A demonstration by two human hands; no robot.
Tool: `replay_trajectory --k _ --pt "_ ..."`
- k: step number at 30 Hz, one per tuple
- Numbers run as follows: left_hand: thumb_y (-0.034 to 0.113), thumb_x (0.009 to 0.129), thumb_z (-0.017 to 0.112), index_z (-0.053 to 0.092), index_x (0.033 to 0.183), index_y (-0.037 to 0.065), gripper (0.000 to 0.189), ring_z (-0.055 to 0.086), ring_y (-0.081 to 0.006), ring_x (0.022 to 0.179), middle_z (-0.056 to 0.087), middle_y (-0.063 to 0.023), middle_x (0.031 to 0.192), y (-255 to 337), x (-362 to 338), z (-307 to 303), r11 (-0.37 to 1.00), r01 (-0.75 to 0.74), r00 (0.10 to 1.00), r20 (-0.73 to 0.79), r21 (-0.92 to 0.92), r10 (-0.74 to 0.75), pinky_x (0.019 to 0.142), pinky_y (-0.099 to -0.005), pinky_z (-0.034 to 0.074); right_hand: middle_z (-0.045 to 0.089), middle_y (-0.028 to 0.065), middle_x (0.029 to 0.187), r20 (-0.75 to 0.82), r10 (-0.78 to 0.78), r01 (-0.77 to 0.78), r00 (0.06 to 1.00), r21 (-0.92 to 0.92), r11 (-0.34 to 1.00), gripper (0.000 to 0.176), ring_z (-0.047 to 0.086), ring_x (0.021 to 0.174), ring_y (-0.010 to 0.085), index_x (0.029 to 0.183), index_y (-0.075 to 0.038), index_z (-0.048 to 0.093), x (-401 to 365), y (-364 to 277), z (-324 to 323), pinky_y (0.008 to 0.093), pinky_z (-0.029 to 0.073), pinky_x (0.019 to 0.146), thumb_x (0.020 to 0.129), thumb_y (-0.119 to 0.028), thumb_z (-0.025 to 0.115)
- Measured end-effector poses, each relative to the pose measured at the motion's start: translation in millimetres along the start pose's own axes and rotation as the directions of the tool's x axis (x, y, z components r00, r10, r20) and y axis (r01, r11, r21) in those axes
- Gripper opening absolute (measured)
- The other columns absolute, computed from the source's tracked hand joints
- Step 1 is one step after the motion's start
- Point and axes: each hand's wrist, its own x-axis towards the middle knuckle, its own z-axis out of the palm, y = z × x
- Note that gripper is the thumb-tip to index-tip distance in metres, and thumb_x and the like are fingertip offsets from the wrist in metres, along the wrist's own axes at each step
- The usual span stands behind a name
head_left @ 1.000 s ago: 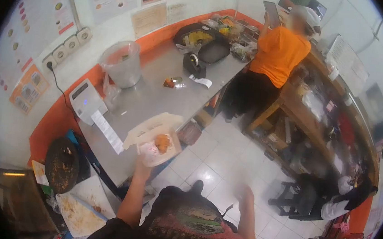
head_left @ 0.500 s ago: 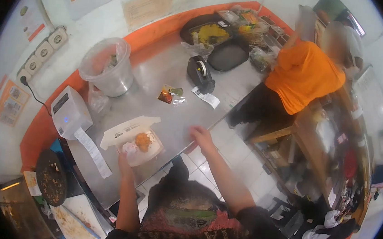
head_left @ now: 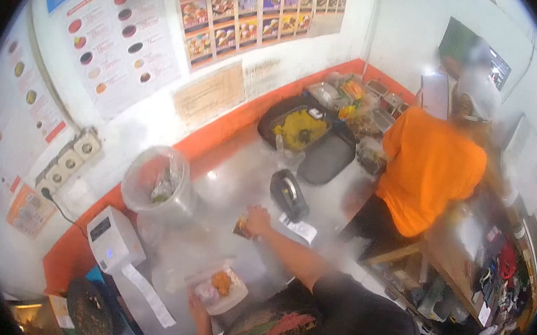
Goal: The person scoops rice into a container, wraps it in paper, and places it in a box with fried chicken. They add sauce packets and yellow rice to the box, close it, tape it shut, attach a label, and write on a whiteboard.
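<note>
An opened food box (head_left: 229, 300) stands on the metal table, with a fried piece (head_left: 222, 283) and a whitish wrapped bundle (head_left: 207, 293) inside. My left hand (head_left: 199, 308) is at the box's near left side, its fingers closed on the edge. Farther up the table, my right hand (head_left: 257, 222) reaches onto the small sauce packets (head_left: 242, 228) with its fingers pressed together over them. Just right of that hand are a black tape dispenser (head_left: 290, 195) and a paper slip (head_left: 299, 229).
A clear bucket (head_left: 158, 183) and a receipt printer (head_left: 113, 241) stand on the left. Behind lie a black tray with yellow food (head_left: 299, 129) and bagged items. A person in an orange shirt (head_left: 431, 172) leans at the right, another person beyond.
My right hand has moved from the table's near edge forward and left onto the packets. My left hand has stayed at the box. The view has tilted up toward the wall.
</note>
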Motion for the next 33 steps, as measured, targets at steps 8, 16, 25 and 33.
replay_trajectory --k 8,16,25,33 --pt "0.033 0.105 0.036 0.045 0.139 -0.005 0.052 0.055 -0.0286 0.120 0.055 -0.0192 0.134 26 36 36 0.885 0.062 0.976 0.159 0.462 -0.151 0.103 -0.0396 0.043 0.054 0.0117 0.128 0.277 0.051 -0.066 0.960 0.046 0.997 0.064 0.050 0.119 0.0376 0.128 -0.023 0.061 13 8 -14 0.0550 0.044 0.094 0.069 -0.041 0.078" --pt "0.030 0.104 0.038 0.049 0.135 -0.004 0.047 0.056 -0.0285 0.119 0.057 -0.0194 0.132 50 65 110 0.839 0.073 0.969 0.160 0.539 -0.187 0.102 -0.0398 0.043 0.067 0.0064 0.101 0.255 -0.124 0.081 0.959 0.172 0.982 0.045 0.058 0.108 0.0294 0.106 -0.016 0.068 8 38 8 0.0508 0.039 0.087 0.070 -0.042 0.079" --pt "0.027 0.102 0.040 0.054 0.129 -0.003 0.042 0.056 -0.0283 0.118 0.059 -0.0197 0.129 47 74 131 0.815 0.069 0.959 0.187 0.576 -0.213 0.100 -0.0399 0.043 0.067 0.0130 0.081 0.010 -0.158 0.123 0.987 0.580 0.805 0.020 0.065 0.076 0.0263 0.087 -0.002 0.066 -10 76 -7 0.0368 0.050 0.070 0.076 -0.015 0.078" --pt "0.024 0.101 0.041 0.058 0.125 -0.001 0.039 0.057 -0.0282 0.117 0.060 -0.0200 0.128 27 73 122 0.824 0.053 0.960 0.198 0.564 -0.198 0.099 -0.0400 0.043 0.070 0.0062 0.084 -0.021 0.108 -0.043 0.994 0.826 0.562 0.019 0.064 0.078 0.0120 0.093 -0.002 0.066 -61 67 -82 0.0304 0.050 0.072 0.085 -0.017 0.076"
